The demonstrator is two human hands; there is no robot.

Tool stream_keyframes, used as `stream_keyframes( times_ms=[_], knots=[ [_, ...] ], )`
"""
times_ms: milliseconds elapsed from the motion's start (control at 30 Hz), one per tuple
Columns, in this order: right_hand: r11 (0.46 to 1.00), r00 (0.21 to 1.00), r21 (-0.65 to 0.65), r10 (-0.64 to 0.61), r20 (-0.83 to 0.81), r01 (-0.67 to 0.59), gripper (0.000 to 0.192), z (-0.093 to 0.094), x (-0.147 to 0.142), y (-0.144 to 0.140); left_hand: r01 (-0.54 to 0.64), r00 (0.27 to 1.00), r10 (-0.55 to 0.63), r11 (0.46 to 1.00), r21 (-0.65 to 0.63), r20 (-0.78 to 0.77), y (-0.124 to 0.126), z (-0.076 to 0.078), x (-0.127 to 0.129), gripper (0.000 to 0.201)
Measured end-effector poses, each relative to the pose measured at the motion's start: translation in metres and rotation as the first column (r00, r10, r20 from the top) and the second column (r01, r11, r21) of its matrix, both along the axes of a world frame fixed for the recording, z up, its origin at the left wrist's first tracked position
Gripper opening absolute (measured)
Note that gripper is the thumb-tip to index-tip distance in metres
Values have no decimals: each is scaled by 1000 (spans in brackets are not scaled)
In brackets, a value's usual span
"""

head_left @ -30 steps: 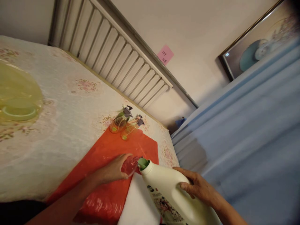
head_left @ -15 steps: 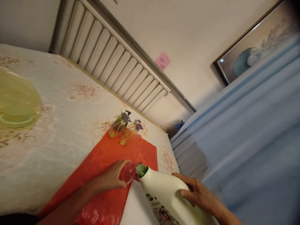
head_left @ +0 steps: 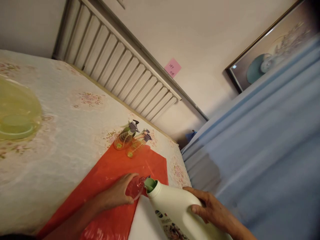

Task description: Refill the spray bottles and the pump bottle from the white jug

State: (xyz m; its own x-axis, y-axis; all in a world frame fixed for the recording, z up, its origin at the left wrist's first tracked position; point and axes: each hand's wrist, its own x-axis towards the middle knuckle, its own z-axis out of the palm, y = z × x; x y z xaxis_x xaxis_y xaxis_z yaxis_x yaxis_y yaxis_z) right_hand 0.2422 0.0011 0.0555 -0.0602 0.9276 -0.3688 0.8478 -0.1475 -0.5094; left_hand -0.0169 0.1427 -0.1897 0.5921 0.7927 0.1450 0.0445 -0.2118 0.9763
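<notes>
My left hand [head_left: 120, 192] is wrapped round a small clear bottle [head_left: 135, 187] that looks pinkish over the red sheet. Its neck points right, touching or nearly touching the green spout of a large cream-white jug [head_left: 175, 203]. The jug is tilted toward the bottle, with a printed label on its lower side. On the jug's upper side, at the handle, my right hand [head_left: 211, 208] grips it with the thumb in front. Whether liquid is flowing at the mouth is too small to tell. Beneath both hands lies a shiny red plastic sheet [head_left: 105, 176].
Two clear spray bottles [head_left: 125, 135] with grey trigger heads stand at the red sheet's far end. A translucent yellow basin [head_left: 20, 103] sits at left on the floral tablecloth [head_left: 62, 133]. Behind are a white radiator [head_left: 120, 56] and, at right, a blue curtain [head_left: 270, 140].
The view has shifted very slightly. Both hands keep their grips, and the bottle and jug mouth stay together in almost the same place.
</notes>
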Motion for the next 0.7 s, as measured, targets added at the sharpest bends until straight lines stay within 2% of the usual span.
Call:
stream_keyframes(
  times_ms=[467,700],
  knots=[
    [1000,1000,-10,-12,9,12,67,2,-4,0,-3,999,4,1000,5,-48,-7,21,-6,77],
    [1000,1000,-8,-16,23,16,71,3,-4,1,17,998,-17,1000,-1,-63,-7,22,-7,79]
  ],
)
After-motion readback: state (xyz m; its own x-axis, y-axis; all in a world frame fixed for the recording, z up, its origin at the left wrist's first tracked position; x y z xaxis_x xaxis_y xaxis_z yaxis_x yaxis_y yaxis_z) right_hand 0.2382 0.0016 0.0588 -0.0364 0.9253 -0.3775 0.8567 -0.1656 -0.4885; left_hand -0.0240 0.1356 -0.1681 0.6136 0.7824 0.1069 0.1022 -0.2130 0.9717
